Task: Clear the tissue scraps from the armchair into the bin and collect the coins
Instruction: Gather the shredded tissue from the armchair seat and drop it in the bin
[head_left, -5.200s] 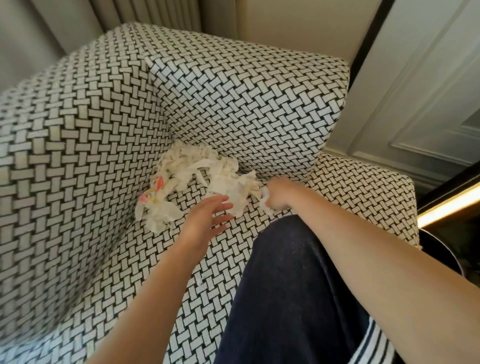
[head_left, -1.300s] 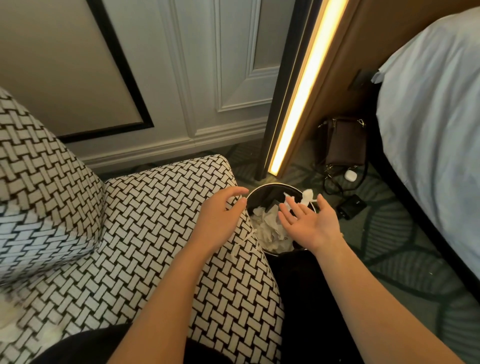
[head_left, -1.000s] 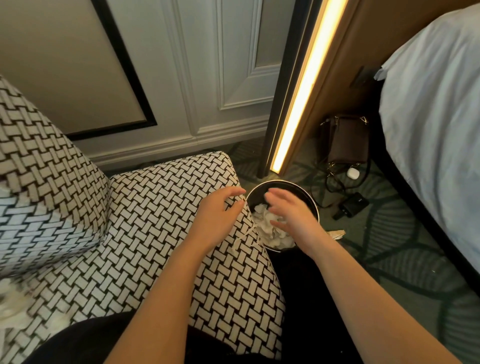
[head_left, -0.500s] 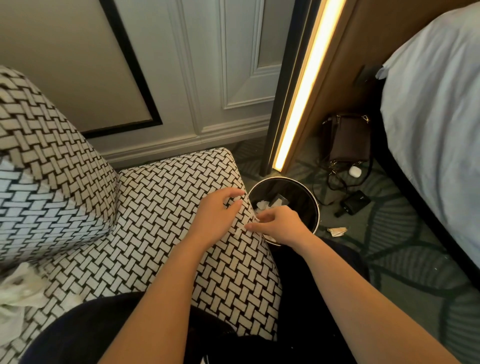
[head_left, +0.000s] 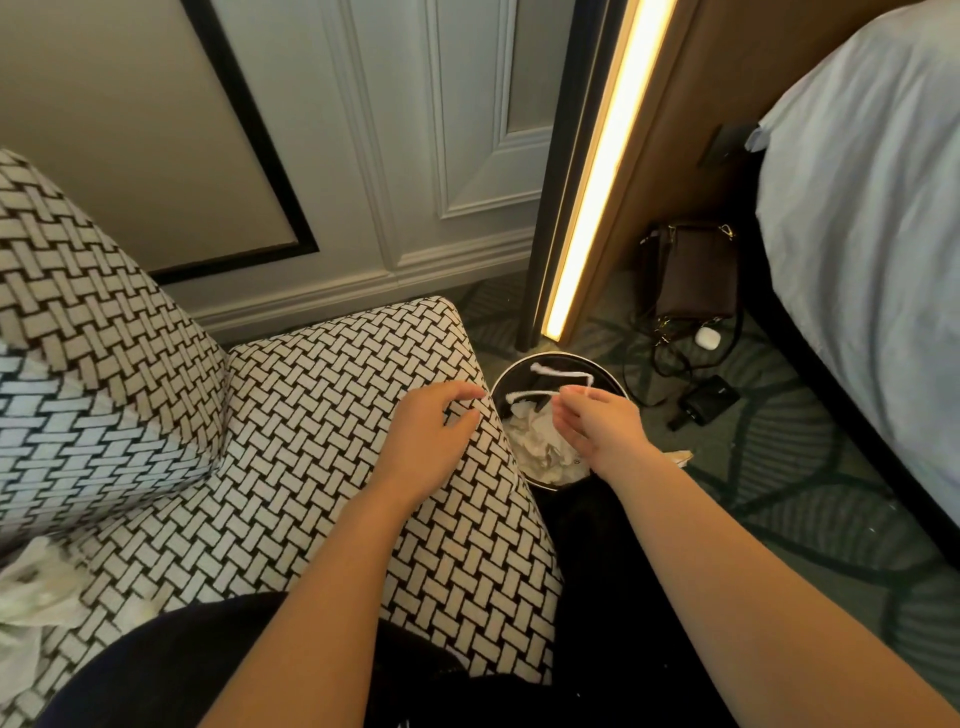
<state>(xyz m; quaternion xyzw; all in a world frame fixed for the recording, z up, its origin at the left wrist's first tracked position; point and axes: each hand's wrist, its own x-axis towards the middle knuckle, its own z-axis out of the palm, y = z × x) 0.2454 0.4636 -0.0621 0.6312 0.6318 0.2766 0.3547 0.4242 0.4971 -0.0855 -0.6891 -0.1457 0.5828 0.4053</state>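
The black-and-white woven armchair (head_left: 322, 395) fills the left. Beside its right edge on the floor stands a round black bin (head_left: 613, 376) with crumpled tissue scraps (head_left: 535, 441) inside. My right hand (head_left: 597, 423) hovers over the bin, and its fingertips pinch a thin twisted tissue strip (head_left: 561, 371) that loops above the opening. With its fingers loosely bent and nothing in it, my left hand (head_left: 428, 431) rests on the armchair's edge next to the bin. More tissue scraps (head_left: 36, 597) lie on the seat at the lower left. No coins are visible.
A small scrap (head_left: 680, 457) lies on the carpet right of the bin. Behind it are a brown bag (head_left: 696, 270), a white earbud case (head_left: 707, 338) and a black charger (head_left: 709, 400) with cables. A bed (head_left: 857, 208) stands at right, a lit panel (head_left: 597, 171) behind the bin.
My right hand moved from the armchair's edge to above the bin, and a tissue strip shows at its fingertips. My left hand stayed on the armchair.
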